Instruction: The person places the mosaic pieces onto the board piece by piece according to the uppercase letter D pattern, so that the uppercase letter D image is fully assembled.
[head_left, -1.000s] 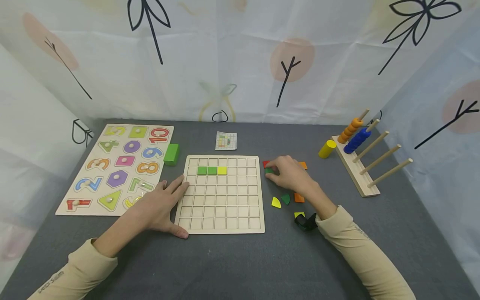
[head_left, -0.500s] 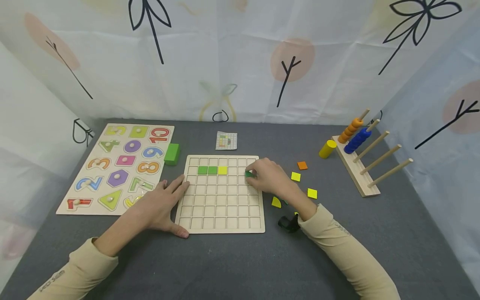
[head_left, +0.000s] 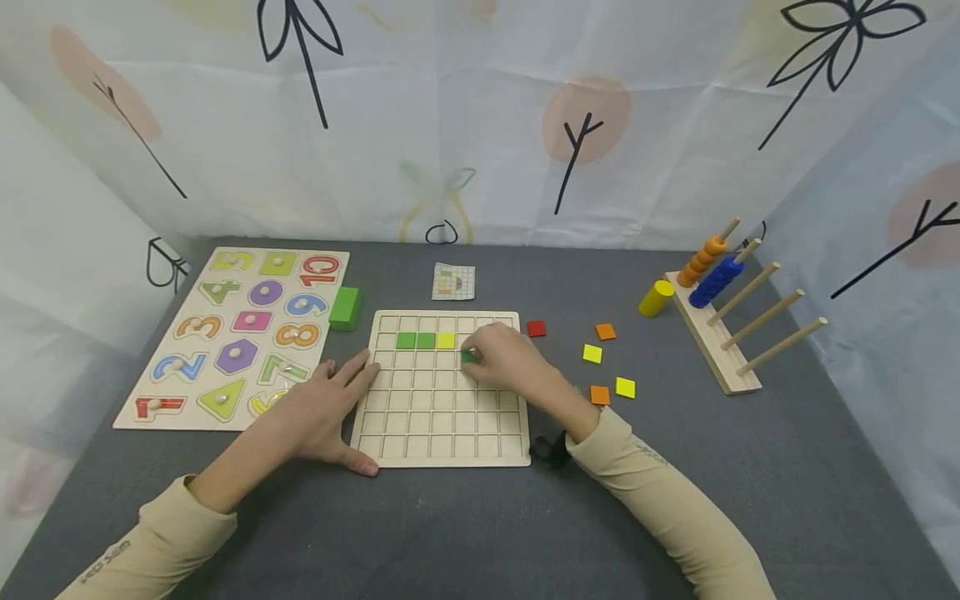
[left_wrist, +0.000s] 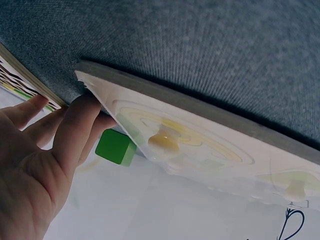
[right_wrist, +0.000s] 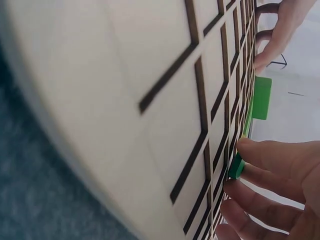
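A wooden grid board (head_left: 441, 402) lies flat in the middle of the table. In its second row sit two green square tiles (head_left: 406, 341) and a yellow square tile (head_left: 446, 341), side by side. My right hand (head_left: 504, 358) pinches a dark green tile (right_wrist: 236, 166) between thumb and fingers, low over the board just right of the yellow tile. The tile's full outline is hidden by the fingers. My left hand (head_left: 327, 414) rests along the board's left edge with fingers spread, its thumb near the lower left corner.
Right of the board lie a red tile (head_left: 536, 329), yellow tiles (head_left: 625, 387) and orange tiles (head_left: 605, 332). A pattern card (head_left: 453, 282) is behind it. A number puzzle (head_left: 236, 333) and green block (head_left: 344, 309) stand left; a peg stand (head_left: 712, 333) and yellow cylinder (head_left: 656, 297) right.
My right hand has picked the dark green tile up from beside the red tile and carried it left, over the board. The left hand has stayed in place.
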